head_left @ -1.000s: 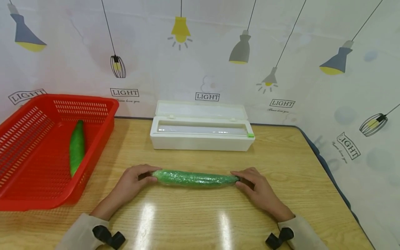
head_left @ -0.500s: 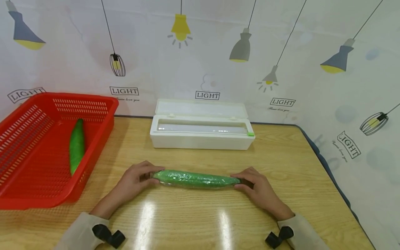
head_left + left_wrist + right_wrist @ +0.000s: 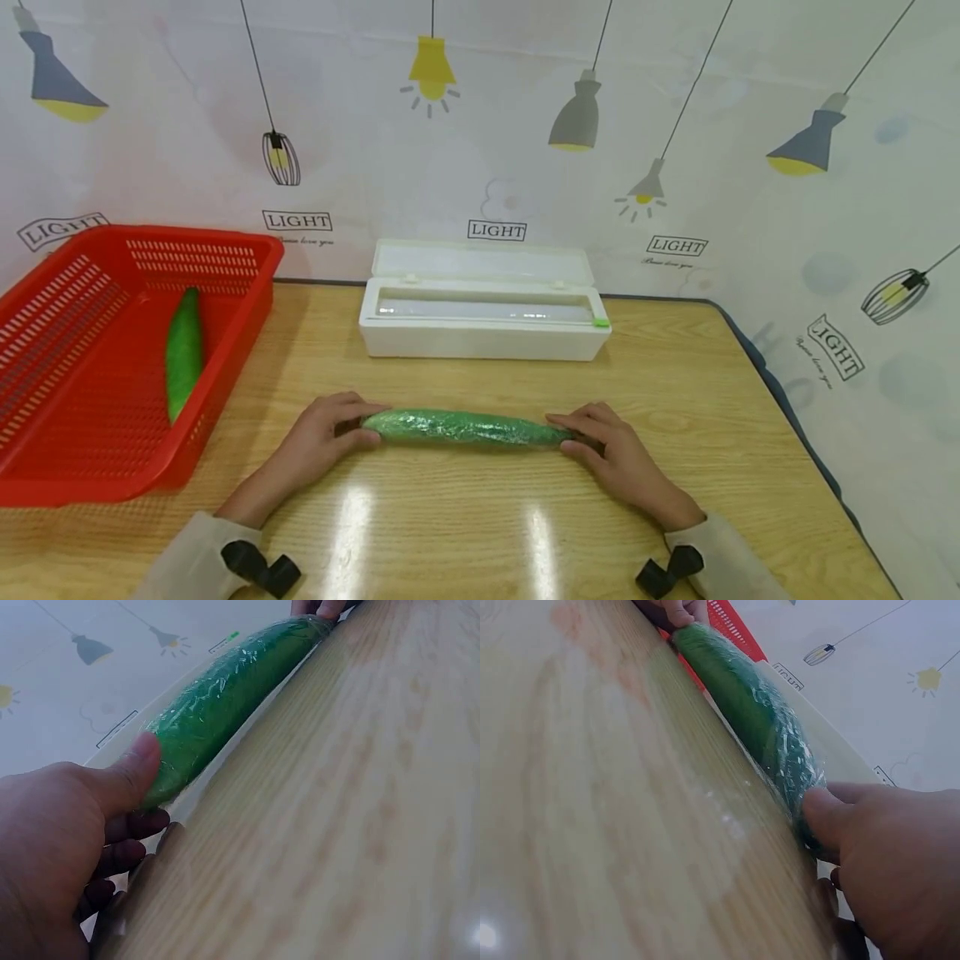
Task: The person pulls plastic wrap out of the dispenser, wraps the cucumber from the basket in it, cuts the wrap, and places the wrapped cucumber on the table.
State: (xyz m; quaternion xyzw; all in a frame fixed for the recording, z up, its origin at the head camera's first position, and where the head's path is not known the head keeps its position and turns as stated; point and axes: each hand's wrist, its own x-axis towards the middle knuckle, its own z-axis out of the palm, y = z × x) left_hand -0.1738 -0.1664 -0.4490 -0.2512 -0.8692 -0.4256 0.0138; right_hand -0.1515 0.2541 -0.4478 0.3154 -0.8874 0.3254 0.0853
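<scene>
Green and wrapped in clear film (image 3: 791,754), a cucumber (image 3: 461,427) stretched sideways in front of the white box (image 3: 483,343) on the wooden table (image 3: 442,533). The left hand (image 3: 321,432) pinched one end and the right hand (image 3: 618,454) gripped the other, the two well apart.

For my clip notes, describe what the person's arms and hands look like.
The left hand and right hand are bare, without gloves. The left sleeve and right sleeve are plain light beige, ending near the wrists. Each cuff bears a small, black, blocky device, the left device and right device; no cable is visible.
</scene>
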